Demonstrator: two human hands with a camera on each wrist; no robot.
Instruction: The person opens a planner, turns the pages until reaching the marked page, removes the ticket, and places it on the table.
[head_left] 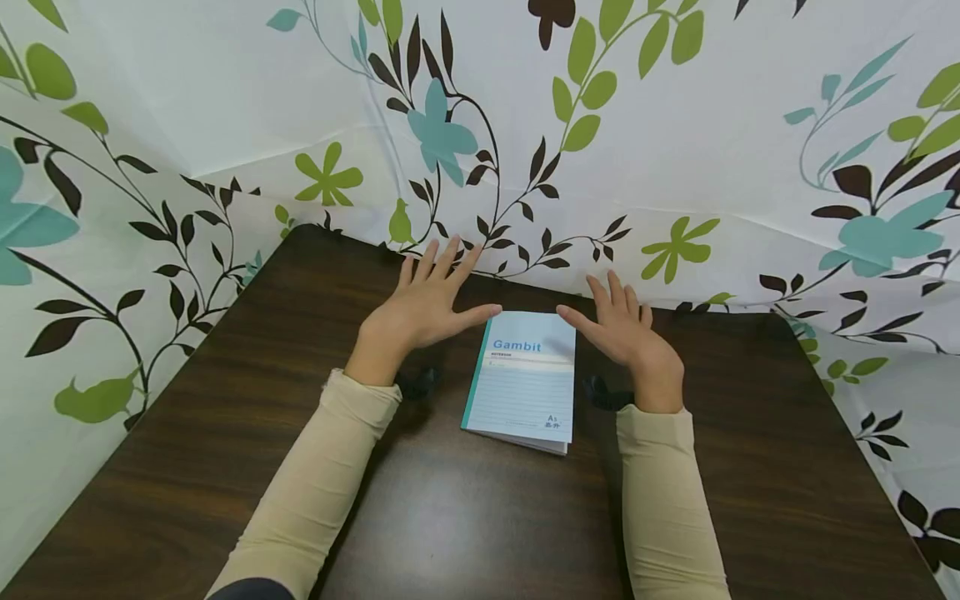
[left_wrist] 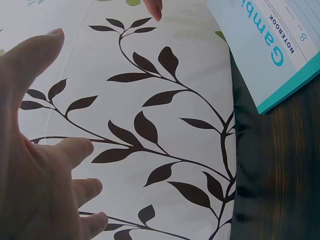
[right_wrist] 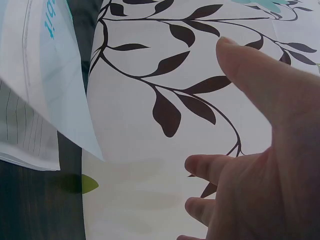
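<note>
A thin notebook [head_left: 521,387] with a pale blue cover, a teal spine and the word Gambit lies on the dark wooden table [head_left: 450,508]. Its cover lifts slightly from the pages, as the right wrist view shows at the notebook's corner [right_wrist: 75,120]. My left hand [head_left: 416,312] hovers at the notebook's upper left with fingers spread and the thumb pointing toward it. On the other side, my right hand [head_left: 626,333] hovers at the upper right, fingers spread, thumb pointing inward. Neither hand holds anything. In the left wrist view, the teal spine [left_wrist: 292,85] appears at upper right.
Behind the table hangs a white cloth [head_left: 517,192] printed with leaves, flowers and birds, which also covers the left and right sides. Dark wrist-worn devices [head_left: 606,393] show beneath the wrists. Both forearms wear beige sleeves [head_left: 663,500].
</note>
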